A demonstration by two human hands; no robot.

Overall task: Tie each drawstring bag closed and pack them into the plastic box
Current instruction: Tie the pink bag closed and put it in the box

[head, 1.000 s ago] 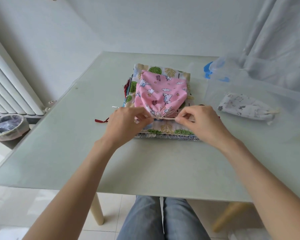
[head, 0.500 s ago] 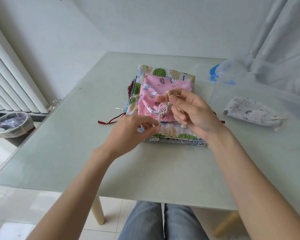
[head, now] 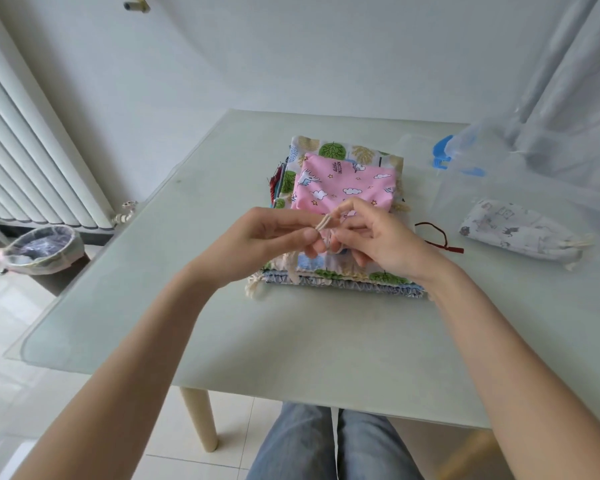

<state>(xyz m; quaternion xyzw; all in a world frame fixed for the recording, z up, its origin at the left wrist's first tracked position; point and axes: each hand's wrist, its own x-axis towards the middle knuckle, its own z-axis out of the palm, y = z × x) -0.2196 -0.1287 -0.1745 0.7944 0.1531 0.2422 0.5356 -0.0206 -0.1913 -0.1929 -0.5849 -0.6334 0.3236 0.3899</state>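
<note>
Both hands meet above the near part of a stack of flat patterned cloth bags [head: 343, 271]. The left hand [head: 264, 244] pinches the cream drawstring cord [head: 324, 223] between thumb and forefinger, the other fingers curled under. The right hand [head: 378, 237] has the same cord looped around its raised forefinger, and its lower fingers are curled near the gathered mouth of the pink cotton bag with clouds and unicorns [head: 343, 183]. This pink bag lies on top of the stack, its mouth toward the person. Both forearms come in from the lower corners and lift the wrists off the pale green glass table [head: 291, 341].

Between the stack and the near table edge there is a wide bare strip of glass. Left of the stack the table is also free up to its rounded left edge. On the right, the clear plastic box with blue clips [head: 499, 188] stands close beside the stack, and its near wall is hard to see. A white printed bag, already tied [head: 520, 233], lies inside it. One thin dark red cord [head: 437, 237] lies on the table between the stack and the box.
</note>
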